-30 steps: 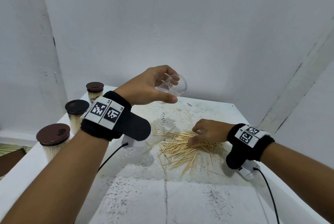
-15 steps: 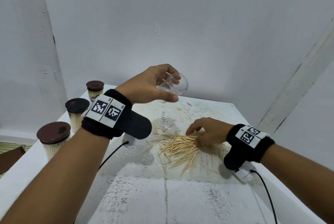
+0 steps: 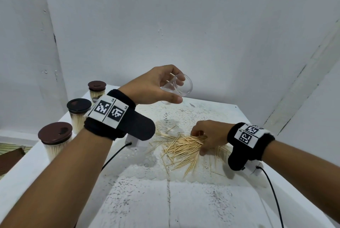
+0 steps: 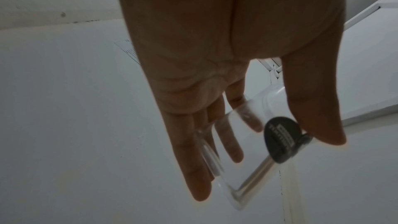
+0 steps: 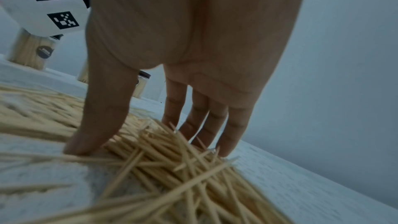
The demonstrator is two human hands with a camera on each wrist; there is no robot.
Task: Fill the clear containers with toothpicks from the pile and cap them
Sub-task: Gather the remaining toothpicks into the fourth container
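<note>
- The left hand (image 3: 156,86) is holding a clear plastic container (image 3: 177,87) up in the air above the desk (image 3: 202,203), fingers and thumb wrapped round its smooth round wall, open mouth tipping toward 3 o'clock. There's a small dark round sticker on its side in the left wrist view, and maybe a stick or two inside, hard to tell.
- The right hand (image 3: 209,134) is sitting on the toothpick pile (image 3: 184,146), thumb and fingers spreading down into the thin pale wooden sticks, bunching some between them.
- The pile is lying scattered on a white lacy mat (image 3: 184,117) near the desk's middle.
- Three capped containers (image 3: 55,141) are standing in a row at about 9 o'clock, packed with upright toothpicks, each with a round brown lid.
</note>
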